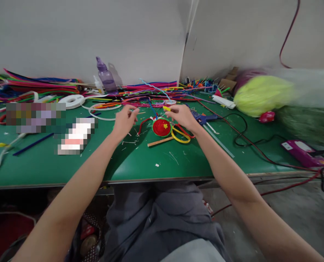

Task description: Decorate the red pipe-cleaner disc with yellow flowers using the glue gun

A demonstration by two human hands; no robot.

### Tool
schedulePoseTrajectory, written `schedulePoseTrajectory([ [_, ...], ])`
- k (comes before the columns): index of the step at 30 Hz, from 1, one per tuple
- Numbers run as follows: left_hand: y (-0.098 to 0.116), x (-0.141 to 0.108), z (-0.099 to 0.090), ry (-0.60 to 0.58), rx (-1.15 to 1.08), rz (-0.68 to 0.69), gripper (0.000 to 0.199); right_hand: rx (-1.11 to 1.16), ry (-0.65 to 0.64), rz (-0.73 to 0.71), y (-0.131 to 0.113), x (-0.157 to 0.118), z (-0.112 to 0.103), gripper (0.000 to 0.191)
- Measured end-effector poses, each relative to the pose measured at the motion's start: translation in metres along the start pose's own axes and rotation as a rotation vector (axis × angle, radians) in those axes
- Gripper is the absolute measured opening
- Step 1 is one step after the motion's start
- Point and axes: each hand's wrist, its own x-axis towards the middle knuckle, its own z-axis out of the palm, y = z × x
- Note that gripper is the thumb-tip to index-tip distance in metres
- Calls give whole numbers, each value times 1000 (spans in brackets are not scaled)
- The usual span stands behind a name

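My left hand [126, 120] is closed above the table, its thumb and fingers pinched together. A thin light-brown stick [142, 113] pokes out at its fingertips. My right hand [182, 115] pinches a small yellow fuzzy piece [166, 108], which looks like pipe cleaner. Between and just below the hands lies a round red fuzzy disc [159, 128] with a green rim. On that disc sits a small yellow flower-like shape [165, 126]. A yellow loop [185, 141] and a flat wooden stick [160, 142] lie beside it.
Bundles of coloured pipe cleaners [42, 87] line the back, near a purple bottle [107, 80] and a white tape roll [71, 101]. Right of my right hand lies a blue glue gun [207, 118]. Cables run towards a purple power box [304, 153]. Plastic bags [263, 96] bulge at right.
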Motion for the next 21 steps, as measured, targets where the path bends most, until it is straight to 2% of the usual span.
schedulePoseTrajectory([
  [1,0,-2,3,-70,101,85,28,52,-47,13,-5,-2,3,18],
  [2,1,-4,5,-86,172,183,34,88,-72,5,-10,-4,6,21],
  [4,10,-9,9,-64,195,303,40,92,-44,-44,-17,-8,13,27],
  [7,30,-18,10,-104,-55,330,40,-4,45,-209,-22,-14,22,25],
  [9,40,-23,11,-106,-182,341,35,-72,54,-316,-21,-15,26,22],
  [11,45,-26,12,-117,-245,339,31,-140,42,-357,-20,-17,29,23],
  [15,44,-27,16,-136,-333,279,29,-264,23,-331,-22,-20,33,22],
  [18,41,-27,19,-150,-437,192,26,-340,11,-318,-27,-23,35,23],
  [21,37,-26,21,-177,-561,80,25,-289,6,-328,-30,-23,33,20],
])
